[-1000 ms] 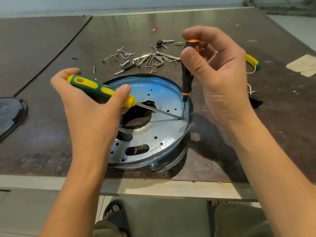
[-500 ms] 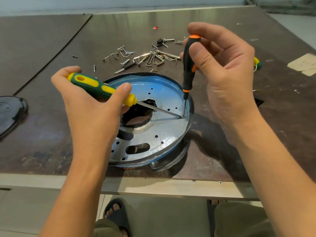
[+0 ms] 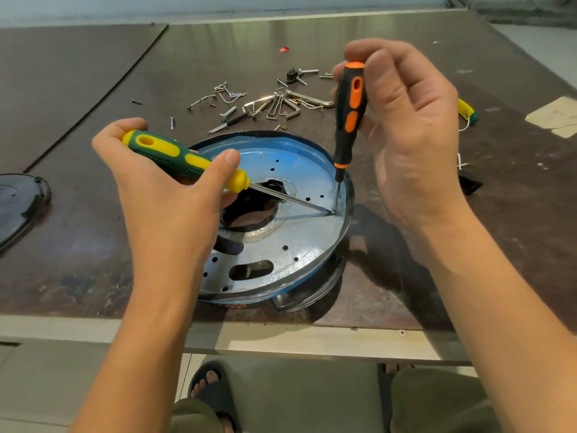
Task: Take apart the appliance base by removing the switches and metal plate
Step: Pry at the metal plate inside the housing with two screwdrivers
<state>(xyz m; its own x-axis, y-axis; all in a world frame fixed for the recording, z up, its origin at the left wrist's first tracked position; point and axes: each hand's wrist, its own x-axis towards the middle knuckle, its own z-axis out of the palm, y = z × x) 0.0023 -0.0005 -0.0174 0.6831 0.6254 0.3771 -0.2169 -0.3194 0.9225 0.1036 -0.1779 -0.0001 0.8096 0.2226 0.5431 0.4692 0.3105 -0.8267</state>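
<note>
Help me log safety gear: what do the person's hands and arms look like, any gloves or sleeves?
Left hand and right hand are bare: no gloves, rings or watch. Both forearms are uncovered to the frame edge, no sleeves showing.

Shiny, spangled, galvanised-looking metal plate (image 3: 312,245) with blue reflections. The appliance base (image 3: 312,296) rim is glossy black plastic. green-yellow screwdriver (image 3: 175,157) and black-orange screwdriver (image 3: 349,110): textured matt plastic grips, polished steel shafts. Bright metal screws and hex keys (image 3: 281,104). The surface (image 3: 78,245) is a dark, scuffed matt sheet, brushed steel further back. Glossy black lid (image 3: 18,201).
</note>
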